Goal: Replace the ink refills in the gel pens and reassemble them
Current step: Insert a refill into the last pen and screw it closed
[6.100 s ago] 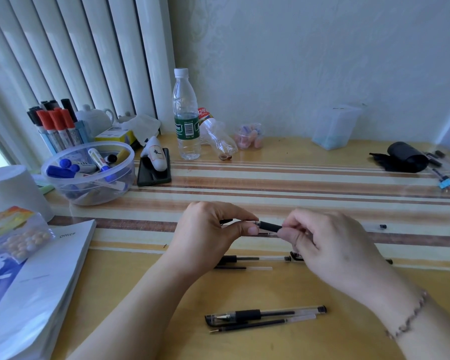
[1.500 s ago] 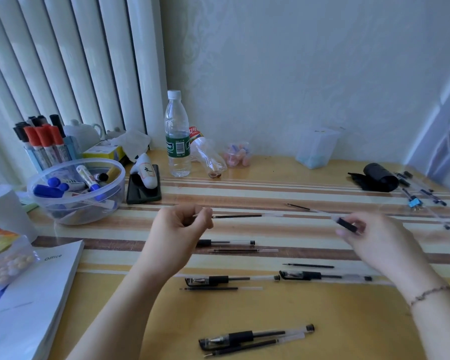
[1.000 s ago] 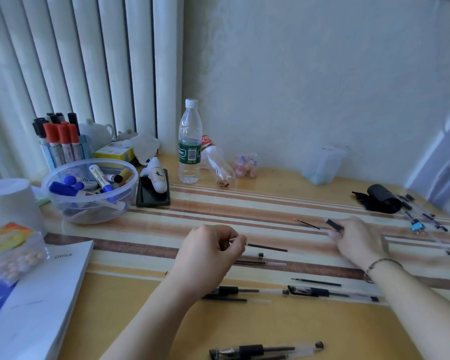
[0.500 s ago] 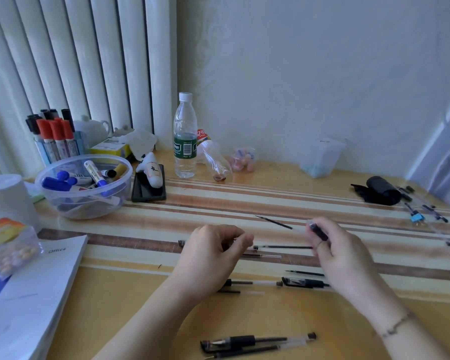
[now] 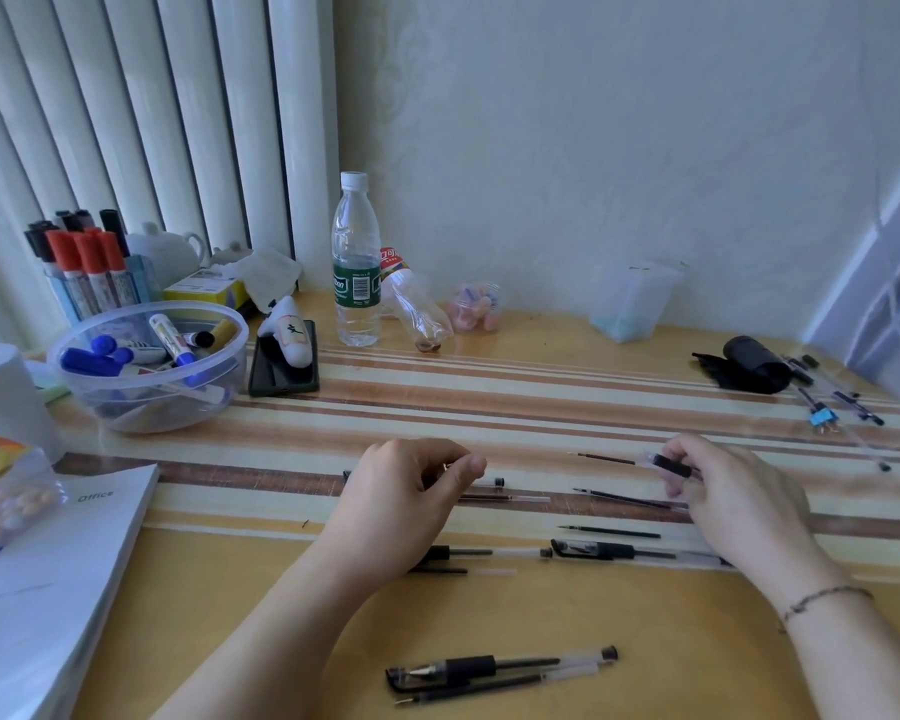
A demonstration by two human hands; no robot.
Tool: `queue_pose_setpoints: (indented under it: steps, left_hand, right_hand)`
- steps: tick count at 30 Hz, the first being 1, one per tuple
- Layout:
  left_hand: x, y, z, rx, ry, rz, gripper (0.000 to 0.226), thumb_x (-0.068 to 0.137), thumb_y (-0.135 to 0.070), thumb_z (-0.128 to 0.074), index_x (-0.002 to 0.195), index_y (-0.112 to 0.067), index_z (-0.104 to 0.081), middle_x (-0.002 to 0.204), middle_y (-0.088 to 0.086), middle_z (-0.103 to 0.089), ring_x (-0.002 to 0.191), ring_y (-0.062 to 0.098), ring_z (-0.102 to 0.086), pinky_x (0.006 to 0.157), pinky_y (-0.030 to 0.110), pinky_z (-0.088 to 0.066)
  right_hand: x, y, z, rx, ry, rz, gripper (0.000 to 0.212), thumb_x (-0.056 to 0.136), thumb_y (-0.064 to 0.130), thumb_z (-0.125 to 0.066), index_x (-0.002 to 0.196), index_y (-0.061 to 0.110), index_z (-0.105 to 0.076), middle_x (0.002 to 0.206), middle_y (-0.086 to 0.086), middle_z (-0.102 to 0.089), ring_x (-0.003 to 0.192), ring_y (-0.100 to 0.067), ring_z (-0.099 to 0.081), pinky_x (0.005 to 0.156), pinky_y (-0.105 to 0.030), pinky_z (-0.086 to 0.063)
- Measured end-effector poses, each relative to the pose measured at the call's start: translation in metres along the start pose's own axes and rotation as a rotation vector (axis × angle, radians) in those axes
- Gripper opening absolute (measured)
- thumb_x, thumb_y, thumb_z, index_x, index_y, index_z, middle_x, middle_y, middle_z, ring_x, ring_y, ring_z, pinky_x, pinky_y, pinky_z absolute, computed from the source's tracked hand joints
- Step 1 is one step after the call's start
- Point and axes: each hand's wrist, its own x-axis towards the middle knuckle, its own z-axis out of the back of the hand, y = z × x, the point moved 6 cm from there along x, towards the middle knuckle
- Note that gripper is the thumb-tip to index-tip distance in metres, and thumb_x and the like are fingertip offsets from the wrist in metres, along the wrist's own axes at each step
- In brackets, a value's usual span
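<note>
My right hand [image 5: 739, 496] pinches a clear pen barrel by its black grip [image 5: 672, 466]. A thin black refill [image 5: 601, 457] sticks out of it to the left. My left hand [image 5: 406, 501] hovers over the desk with thumb and forefinger curled together on a small glinting pen part [image 5: 445, 466] too small to identify. Between the hands lie a loose refill [image 5: 622, 498], another refill [image 5: 610, 532] and a capped pen [image 5: 609, 550]. A pen [image 5: 481, 483] and a second pen [image 5: 463, 553] are partly hidden by my left hand. Near the front edge lies one pen beside a refill [image 5: 500, 667].
A clear bowl of markers [image 5: 146, 366], a phone [image 5: 283, 374] and a water bottle [image 5: 355, 262] stand at the back left. A white book [image 5: 48, 563] lies at the left. More pens and a black roll [image 5: 754, 363] sit at the far right.
My left hand has let go of the refill it held earlier, which now lies on the desk. My right hand went out to the right and returned with the barrel.
</note>
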Motion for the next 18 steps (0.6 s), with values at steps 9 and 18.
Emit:
queue_pose_setpoints:
  steps: [9,18]
  left_hand:
    - [-0.001,-0.006,-0.007,-0.277,0.096,0.03,0.039,0.078,-0.052,-0.058,0.102,-0.026,-0.075,0.053,-0.013,-0.054,0.053,0.002,-0.047,0.057,0.012,-0.043]
    - [-0.002,-0.007,-0.011,-0.257,0.12,0.006,0.028,0.082,-0.049,-0.059,0.096,-0.031,-0.075,0.051,-0.013,-0.052,0.054,0.004,-0.048,0.057,0.017,-0.042]
  right_hand:
    - [-0.026,0.061,0.04,0.624,-0.044,0.301,0.03,0.084,0.009,-0.067,0.079,0.038,-0.058,0.082,0.023,-0.071,0.079,0.011,-0.063,0.062,-0.011,-0.045]
    - [-0.027,0.063,0.042,0.508,-0.135,0.383,0.042,0.076,0.002,-0.072,0.083,0.041,-0.057,0.079,0.023,-0.068,0.084,0.0,-0.067,0.065,-0.038,-0.058]
